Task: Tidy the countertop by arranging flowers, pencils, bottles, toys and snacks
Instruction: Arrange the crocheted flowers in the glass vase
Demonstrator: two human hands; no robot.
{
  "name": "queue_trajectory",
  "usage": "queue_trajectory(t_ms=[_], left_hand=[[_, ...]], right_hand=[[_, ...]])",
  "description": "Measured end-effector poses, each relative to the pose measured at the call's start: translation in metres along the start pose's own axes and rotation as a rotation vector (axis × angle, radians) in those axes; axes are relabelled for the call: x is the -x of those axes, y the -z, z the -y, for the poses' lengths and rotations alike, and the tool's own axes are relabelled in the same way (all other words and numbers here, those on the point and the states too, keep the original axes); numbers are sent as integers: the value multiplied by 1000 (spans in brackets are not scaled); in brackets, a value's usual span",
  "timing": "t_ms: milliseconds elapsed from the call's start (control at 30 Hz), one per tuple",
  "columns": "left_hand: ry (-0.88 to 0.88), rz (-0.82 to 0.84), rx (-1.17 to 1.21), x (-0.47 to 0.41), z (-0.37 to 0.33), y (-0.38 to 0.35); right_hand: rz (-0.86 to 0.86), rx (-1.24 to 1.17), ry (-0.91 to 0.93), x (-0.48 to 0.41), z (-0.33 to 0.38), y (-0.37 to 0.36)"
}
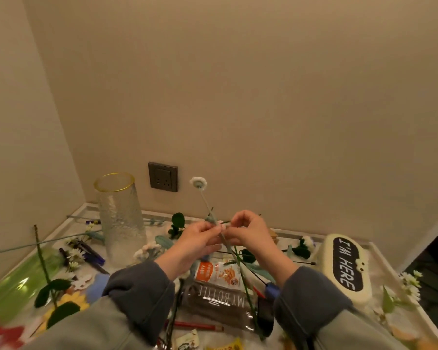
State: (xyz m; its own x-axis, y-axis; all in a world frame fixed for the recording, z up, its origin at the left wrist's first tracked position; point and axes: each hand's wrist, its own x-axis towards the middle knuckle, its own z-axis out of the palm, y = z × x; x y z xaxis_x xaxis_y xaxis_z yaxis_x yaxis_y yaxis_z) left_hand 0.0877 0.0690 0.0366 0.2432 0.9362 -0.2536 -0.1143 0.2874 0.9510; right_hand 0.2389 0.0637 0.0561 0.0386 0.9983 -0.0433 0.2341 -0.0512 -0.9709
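Observation:
My left hand (197,242) and my right hand (250,233) meet above the countertop and both pinch a bunch of thin artificial flower stems (238,258). One stem rises from the hands to a small white flower head (198,182). Left of the hands stands a tall textured glass vase (120,218) with a yellow rim, with nothing in it. Below the hands lie an orange snack packet (219,272), a dark "MY BOTTLE" bottle (220,304) and a red pencil (195,325). More flowers (176,224) and dark pens (89,251) lie scattered about.
A cream case (345,267) reading "I'M HERE" lies at the right. A green bottle (18,281) lies at the left edge, a sunflower (71,300) beside it. Daisies (410,284) lie by the right rim. A wall socket (163,176) sits behind the vase.

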Motion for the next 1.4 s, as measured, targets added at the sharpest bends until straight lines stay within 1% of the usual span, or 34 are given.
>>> queue_trajectory(t_ms=[67, 133, 200, 267, 333, 400, 467, 500, 633, 767, 933, 1067, 1267, 1333, 1400], left_hand=[[8, -68, -12, -1, 3, -5], [33, -102, -33, -2, 9, -9], [72, -109, -35, -2, 16, -16], [110, -119, -54, -1, 26, -22], [120, -130, -72, 0, 35, -24], [119, -138, -77, 2, 42, -25], [130, -151, -60, 4, 46, -25], [137, -160, -54, 4, 47, -26], [143, -179, -46, 9, 49, -28], [130, -223, -39, 12, 47, -27], [104, -243, -8, 15, 43, -33], [75, -243, -31, 20, 39, -42], [35, -254, -67, 34, 37, -51], [28, -270, -55, 39, 38, -55], [16, -279, -40, 44, 39, -59]], right_hand=[[-8, -34, -64, -6, -8, 7], [-28, 30, -115, -8, -22, 14], [-9, 193, -148, -8, -39, 21], [56, 391, -158, -6, -55, 27], [127, 624, -176, -5, -68, 30], [157, 831, -185, -3, -77, 29], [166, 934, -187, -1, -84, 26], [171, 941, -194, 0, -86, 25], [200, 776, -248, -2, -90, 24], [202, 426, -417, 3, -81, 27], [216, 101, -403, 20, -55, 26], [288, 0, -388, 35, -41, 29], [376, -140, -482, 46, -34, 32], [366, -193, -507, 49, -34, 32], [318, -224, -496, 53, -35, 34]])
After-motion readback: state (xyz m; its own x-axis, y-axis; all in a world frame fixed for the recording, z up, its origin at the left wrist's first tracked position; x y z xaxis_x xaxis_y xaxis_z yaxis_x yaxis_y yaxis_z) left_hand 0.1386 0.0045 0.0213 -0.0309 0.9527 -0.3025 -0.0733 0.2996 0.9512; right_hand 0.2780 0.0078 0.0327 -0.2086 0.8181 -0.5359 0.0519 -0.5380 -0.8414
